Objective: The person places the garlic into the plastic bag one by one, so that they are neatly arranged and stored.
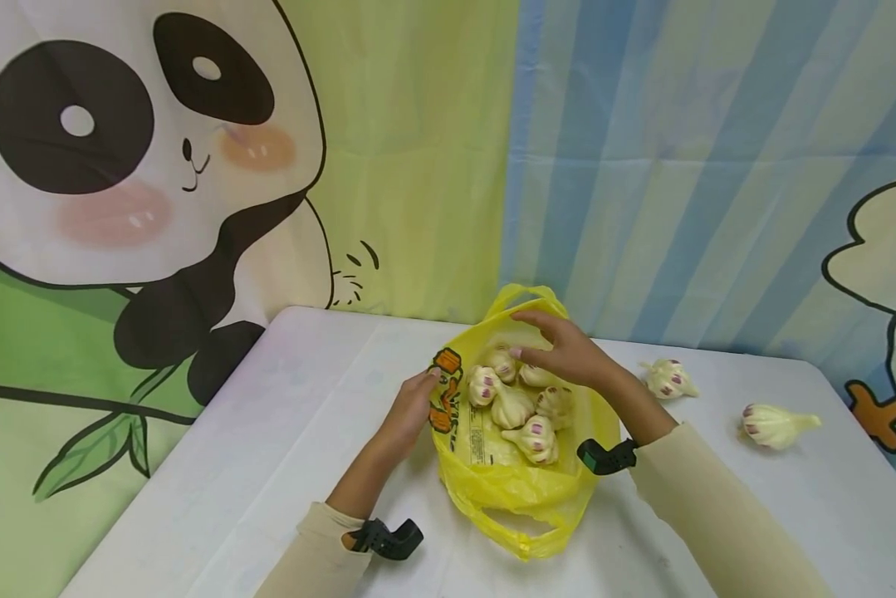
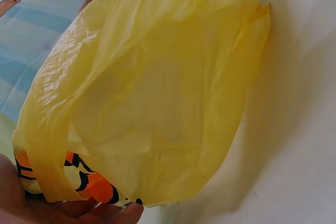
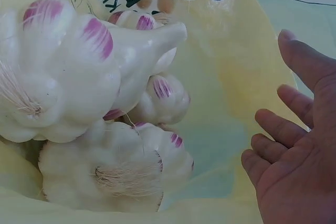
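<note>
A yellow plastic bag (image 1: pixel 530 490) lies wide-mouthed on the table with several garlic bulbs (image 1: pixel 512 407) inside. Along the bag's left edge, beside an orange and black print, my left hand (image 1: pixel 406 415) grips the plastic; the left wrist view shows its fingers (image 2: pixel 105 212) curled at the bag's rim. Over the far right part of the mouth is my right hand (image 1: pixel 567 353), fingers spread and nothing held. In the right wrist view, a gap separates that hand (image 3: pixel 299 150) from the purple-marked garlic bulbs (image 3: pixel 68 72).
To the right of the bag, one loose garlic bulb (image 1: pixel 670 379) lies beyond my right forearm. Another garlic bulb (image 1: pixel 775 425) sits farther right on the white table (image 1: pixel 298 432). A printed panda curtain (image 1: pixel 418 166) hangs behind the table's far edge.
</note>
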